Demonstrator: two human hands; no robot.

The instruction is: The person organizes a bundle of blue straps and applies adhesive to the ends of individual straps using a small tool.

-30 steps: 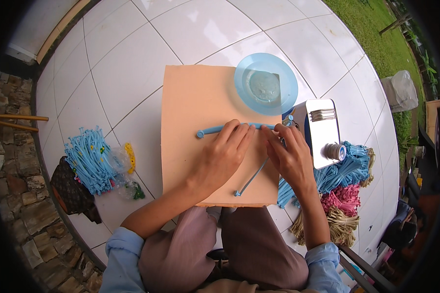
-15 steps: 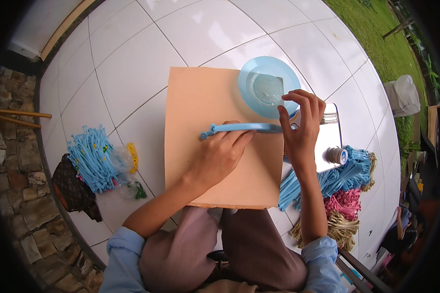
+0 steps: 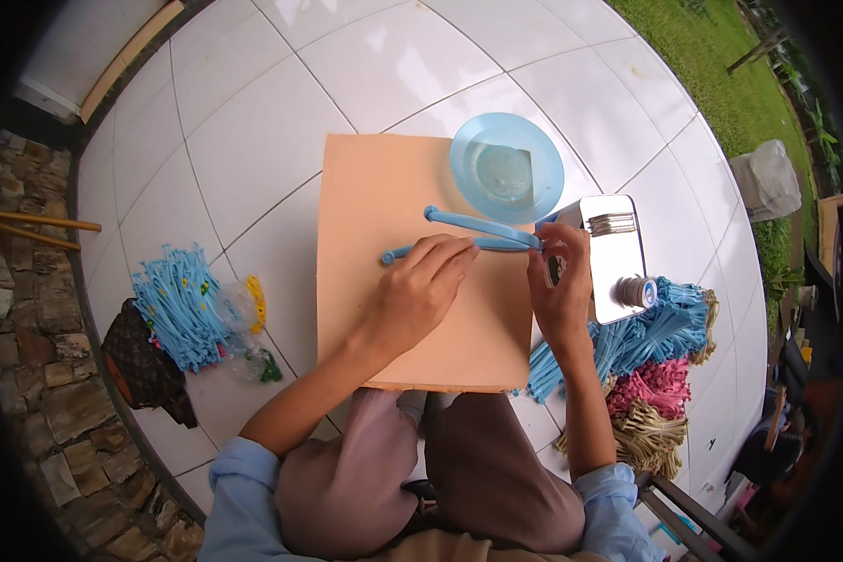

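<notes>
A light-blue strap (image 3: 482, 225) with knobbed, rolled-looking ends lies doubled over, its fold toward the right. My right hand (image 3: 564, 290) is closed at that fold, thumb and fingers pinching it. My left hand (image 3: 420, 292) pinches the lower strand with closed fingertips, near the middle; that strand's end pokes out to the left. The upper strand slants up and left to its free end, above the left hand. Under both hands is a tan board (image 3: 370, 192) across my knees. A pale-blue dish (image 3: 464, 173) with something clear in it stands at the board's far right corner.
Beside my right hand is a shiny metal tin (image 3: 613, 248) with a wire spool (image 3: 638, 293) on it. Bundles of blue straps (image 3: 670, 318), pink straps (image 3: 648, 386) and beige straps (image 3: 651, 440) lie at the right. More blue strips (image 3: 183, 309) and a dark bag (image 3: 140, 365) lie left.
The strap's two strands have spread apart, the upper one swinging up and to the right. My right hand has lowered and closed on the fold. My left hand has shifted slightly.
</notes>
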